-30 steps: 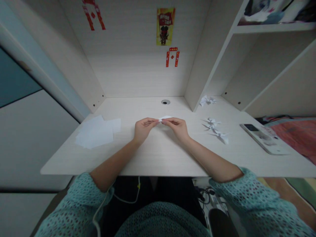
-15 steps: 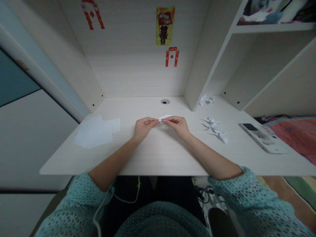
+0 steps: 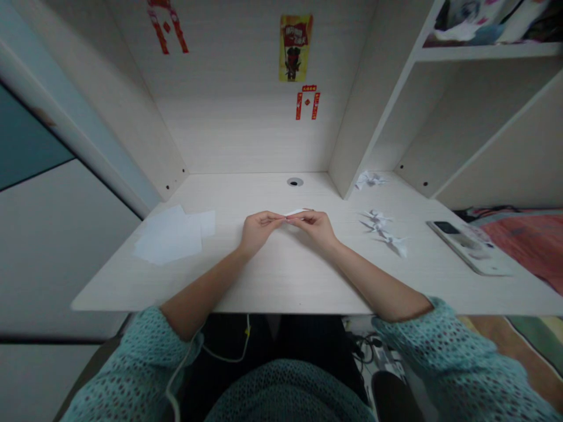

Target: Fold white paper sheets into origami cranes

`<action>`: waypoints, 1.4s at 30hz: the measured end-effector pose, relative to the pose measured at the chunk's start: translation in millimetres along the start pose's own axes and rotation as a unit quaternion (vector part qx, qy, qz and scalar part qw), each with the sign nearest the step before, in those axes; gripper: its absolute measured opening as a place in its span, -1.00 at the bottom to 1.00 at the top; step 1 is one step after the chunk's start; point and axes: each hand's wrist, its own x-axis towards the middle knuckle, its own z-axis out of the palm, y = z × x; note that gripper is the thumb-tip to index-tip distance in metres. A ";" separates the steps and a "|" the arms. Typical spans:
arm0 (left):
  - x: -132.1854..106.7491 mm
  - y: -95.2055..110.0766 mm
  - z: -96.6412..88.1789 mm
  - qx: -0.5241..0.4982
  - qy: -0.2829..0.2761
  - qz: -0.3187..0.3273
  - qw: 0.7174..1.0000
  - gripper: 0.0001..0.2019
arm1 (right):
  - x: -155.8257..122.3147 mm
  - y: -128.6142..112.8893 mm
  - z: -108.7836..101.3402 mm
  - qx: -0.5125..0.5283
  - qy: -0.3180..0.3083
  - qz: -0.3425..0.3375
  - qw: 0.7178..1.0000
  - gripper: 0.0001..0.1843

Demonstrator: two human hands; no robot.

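Between my hands, just above the middle of the white desk, is a small folded white paper [image 3: 295, 211], mostly hidden by fingers. My left hand [image 3: 263, 229] pinches its near left end between thumb and forefinger. The thumb and fingers of my right hand [image 3: 315, 227] are closed on the same paper from the right, and the two sets of fingertips almost meet. Its exact folded shape is too small to make out. Flat white paper sheets [image 3: 169, 237] lie loosely stacked to the left. Several folded paper figures [image 3: 380, 225] with pointed ends sit to the right.
More folded paper pieces [image 3: 370, 179] rest behind the upright divider [image 3: 373, 123]. A white phone-like device or box [image 3: 468, 248] lies at the right of the desk [image 3: 264, 287], near a red cloth [image 3: 523, 237]. A round cable hole [image 3: 295, 182] is at the back.
The fingers of both hands have shifted slightly on the paper, and less of it shows now. My right hand's fingers are more curled over it. The camera view has moved a little.
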 end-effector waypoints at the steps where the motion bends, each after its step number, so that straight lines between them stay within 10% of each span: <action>1: 0.2 -0.4 -0.1 -0.003 0.000 0.000 1.000 -0.75 | -0.1 0.6 0.5 0.008 0.003 0.004 1.000 -0.84; 42: -0.3 -2.7 6.2 -0.125 0.043 -0.061 0.989 -0.63 | -4.6 -6.3 8.9 0.100 0.089 0.062 0.989 -0.77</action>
